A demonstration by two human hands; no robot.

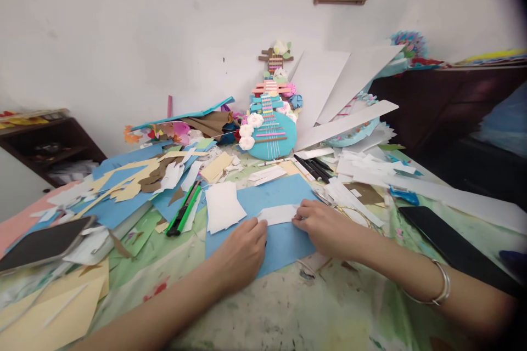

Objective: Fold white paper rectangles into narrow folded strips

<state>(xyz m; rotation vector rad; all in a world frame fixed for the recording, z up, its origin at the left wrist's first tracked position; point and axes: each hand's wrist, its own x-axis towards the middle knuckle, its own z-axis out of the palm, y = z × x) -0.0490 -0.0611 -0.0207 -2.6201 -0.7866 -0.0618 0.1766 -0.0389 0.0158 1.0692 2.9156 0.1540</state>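
Observation:
A short white paper strip (279, 215) lies across the blue sheet (274, 189), stretched between my two hands. My left hand (244, 249) pinches its left end with closed fingers. At the other end, my right hand (315, 224) closes finger and thumb on the strip. A small stack of white paper pieces with curved sides (224, 207) sits just beyond my left hand on the same blue sheet. Gold-handled scissors (359, 213) lie beside my right hand, partly under white scraps.
A green utility knife (185, 209) and blue and tan scraps are at left, with a tablet-like device (41, 241). Black pens (315, 167) lie behind the blue sheet. A turquoise paper lute (274, 137) leans at the wall. A dark phone (453, 241) lies at right.

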